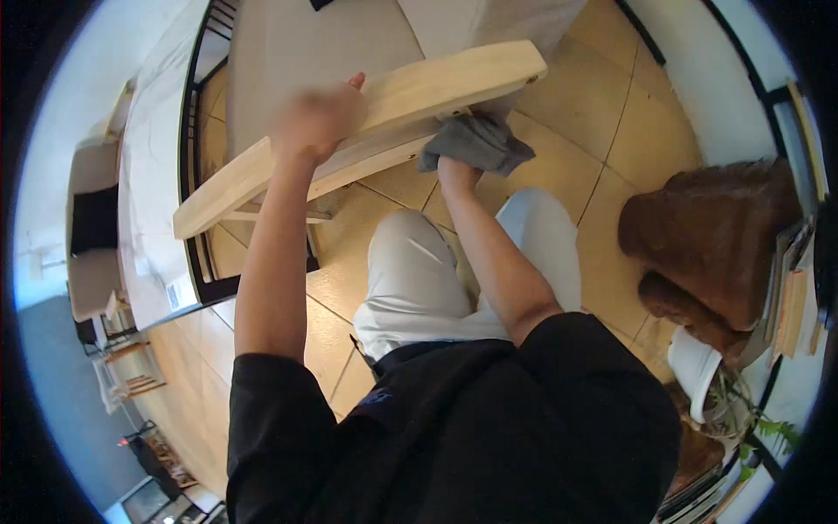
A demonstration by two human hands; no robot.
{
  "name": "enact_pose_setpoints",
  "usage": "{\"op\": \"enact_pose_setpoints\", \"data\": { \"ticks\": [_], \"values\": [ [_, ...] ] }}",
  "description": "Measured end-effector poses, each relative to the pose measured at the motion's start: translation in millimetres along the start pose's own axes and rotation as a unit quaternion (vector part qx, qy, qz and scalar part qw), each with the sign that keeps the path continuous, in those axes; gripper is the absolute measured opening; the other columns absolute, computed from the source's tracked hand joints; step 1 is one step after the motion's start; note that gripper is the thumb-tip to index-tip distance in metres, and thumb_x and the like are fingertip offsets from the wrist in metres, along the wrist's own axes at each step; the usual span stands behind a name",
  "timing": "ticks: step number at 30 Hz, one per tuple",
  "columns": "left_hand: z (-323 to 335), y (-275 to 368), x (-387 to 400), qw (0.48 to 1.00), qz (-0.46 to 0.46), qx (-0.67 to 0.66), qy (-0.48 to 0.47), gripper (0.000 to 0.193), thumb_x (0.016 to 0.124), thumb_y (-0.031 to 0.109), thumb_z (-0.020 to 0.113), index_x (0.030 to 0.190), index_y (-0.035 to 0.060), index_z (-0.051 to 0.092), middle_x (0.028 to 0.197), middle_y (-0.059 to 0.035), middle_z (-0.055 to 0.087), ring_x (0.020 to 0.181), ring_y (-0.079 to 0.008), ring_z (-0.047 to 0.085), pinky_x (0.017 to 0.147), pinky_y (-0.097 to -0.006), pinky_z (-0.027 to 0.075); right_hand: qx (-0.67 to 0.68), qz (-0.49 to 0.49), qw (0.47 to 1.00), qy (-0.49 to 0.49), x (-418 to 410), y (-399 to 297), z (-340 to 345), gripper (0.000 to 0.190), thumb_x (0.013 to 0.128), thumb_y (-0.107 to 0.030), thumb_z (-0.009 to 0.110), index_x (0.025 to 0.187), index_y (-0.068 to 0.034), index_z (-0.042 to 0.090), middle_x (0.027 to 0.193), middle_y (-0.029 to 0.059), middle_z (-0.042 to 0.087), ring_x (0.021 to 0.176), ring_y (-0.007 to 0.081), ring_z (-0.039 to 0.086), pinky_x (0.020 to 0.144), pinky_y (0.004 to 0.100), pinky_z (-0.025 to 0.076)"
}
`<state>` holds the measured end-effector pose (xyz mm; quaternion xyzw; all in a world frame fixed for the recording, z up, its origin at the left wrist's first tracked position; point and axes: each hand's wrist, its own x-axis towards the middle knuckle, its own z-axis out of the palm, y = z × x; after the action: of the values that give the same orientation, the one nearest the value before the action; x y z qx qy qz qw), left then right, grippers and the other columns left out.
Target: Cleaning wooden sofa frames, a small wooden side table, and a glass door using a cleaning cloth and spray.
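Observation:
A pale wooden frame point(452, 82) with a thick, slightly curved top beam slants in front of my knees. A lower rail point(373, 164) with a bolt hole runs beneath it. My left hand point(321, 121), partly blurred, grips the top beam left of its middle, thumb pointing away from me. A grey cloth point(481, 141) is bunched in my right hand point(458, 173), which covers much of that hand. The cloth presses against the underside of the beam near its right end. What the fingers do under the cloth is hidden.
A marble-patterned table point(154, 196) with a black metal frame stands at left, close to the beam's left end. A beige upholstered seat point(314, 46) lies beyond. At right are a brown soft cover point(707, 236) and a white plant pot point(694, 367) above tan floor tiles point(576, 131).

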<state>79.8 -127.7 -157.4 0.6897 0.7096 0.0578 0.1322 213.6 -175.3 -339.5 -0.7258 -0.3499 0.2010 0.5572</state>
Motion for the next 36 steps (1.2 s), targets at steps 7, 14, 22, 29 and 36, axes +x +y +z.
{"op": "enact_pose_setpoints", "data": {
  "ticks": [7,14,22,29,36],
  "values": [
    [10.7,-11.0,-0.7,0.964,0.139,-0.111,0.199,0.049,0.077,0.05,0.044,0.074,0.0032,0.059,0.075,-0.0156,0.058,0.076,-0.0308,0.055,0.068,-0.0368,0.041,0.004,-0.14,0.976,-0.169,9.7,-53.7,-86.0,0.027,0.074,-0.015,0.051,0.098,-0.001,0.053,0.099,0.0187,0.056,0.094,0.0324,0.052,0.078,0.0372,0.041],
    [3.5,-7.2,-27.4,0.705,0.25,-0.447,0.49,0.029,0.078,0.026,0.049,0.089,-0.0013,0.052,0.081,-0.0146,0.052,0.076,-0.0268,0.049,0.071,-0.0352,0.037,-0.145,-0.249,0.938,-0.194,15.5,-180.6,-83.5,0.039,0.068,-0.021,0.055,0.1,0.0,0.048,0.091,0.0257,0.055,0.085,0.0399,0.053,0.075,0.0432,0.042],
    [52.3,39.4,-46.8,0.889,0.261,-0.131,0.352,0.046,0.069,0.043,0.057,0.099,0.0085,0.053,0.101,-0.0106,0.052,0.098,-0.0272,0.047,0.084,-0.0384,0.032,0.082,-0.173,0.924,-0.33,99.3,-169.8,-59.4,0.035,0.08,-0.011,0.05,0.114,-0.002,0.045,0.088,0.011,0.06,0.067,0.0111,0.056,0.058,0.0211,0.044],
    [39.3,-66.8,-41.2,0.89,0.271,-0.009,0.367,0.058,0.046,0.019,0.073,0.101,0.0172,0.055,0.105,-0.0017,0.054,0.103,-0.0221,0.048,0.084,-0.0364,0.038,0.131,-0.144,0.921,-0.338,123.3,-135.5,-87.0,0.024,0.084,-0.015,0.049,0.1,0.001,0.056,0.081,0.0135,0.062,0.065,0.0138,0.06,0.057,0.02,0.047],
    [30.2,-111.2,-47.9,0.872,0.193,0.004,0.451,0.049,0.046,0.013,0.066,0.094,0.0181,0.06,0.098,0.0009,0.058,0.097,-0.0206,0.05,0.082,-0.0381,0.035,0.179,-0.13,0.904,-0.366,123.2,-130.1,-87.5,0.023,0.083,-0.014,0.049,0.096,0.003,0.057,0.074,0.0146,0.062,0.059,0.0138,0.06,0.054,0.0215,0.048]
  ]
}}
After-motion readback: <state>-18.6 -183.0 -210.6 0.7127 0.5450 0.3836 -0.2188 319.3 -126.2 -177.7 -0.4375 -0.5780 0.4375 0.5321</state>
